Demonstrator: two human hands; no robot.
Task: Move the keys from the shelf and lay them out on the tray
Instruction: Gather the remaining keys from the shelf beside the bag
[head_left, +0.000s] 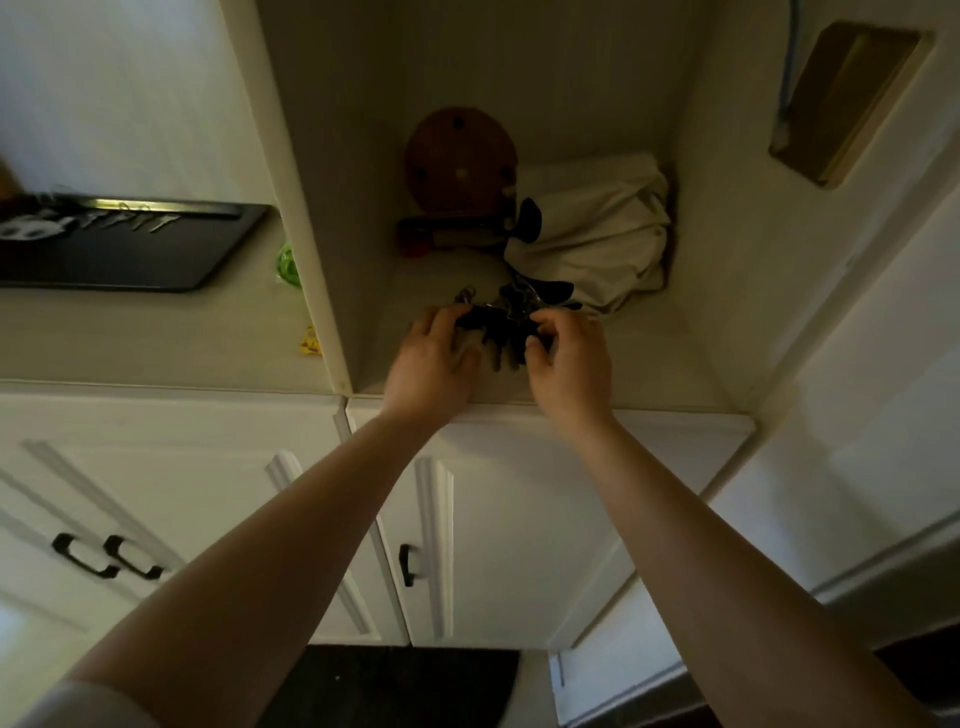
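Your left hand (434, 351) and right hand (563, 353) both pinch the dark, black-headed bunch of keys (501, 322) on the cream shelf (649, 364). You grip from both sides, probably to gather them. The flat black tray (171, 260) lies well left of the keys.

Dim, warm light; the alcove around the grip sits in shadow, blurring dark detail there. Glare streaks the black tray (156, 249) far left. Edges bend from wide-angle distortion.

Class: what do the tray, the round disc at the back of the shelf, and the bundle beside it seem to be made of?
Tray: black with a smooth, glossy finish, shown by the bright streak along its far rim; plastic or lacquered metal, I cannot tell which.
Round disc: matte reddish-brown with dark holes, probably wood.
Bundle: soft off-white cloth, judging by its folds and gathers.
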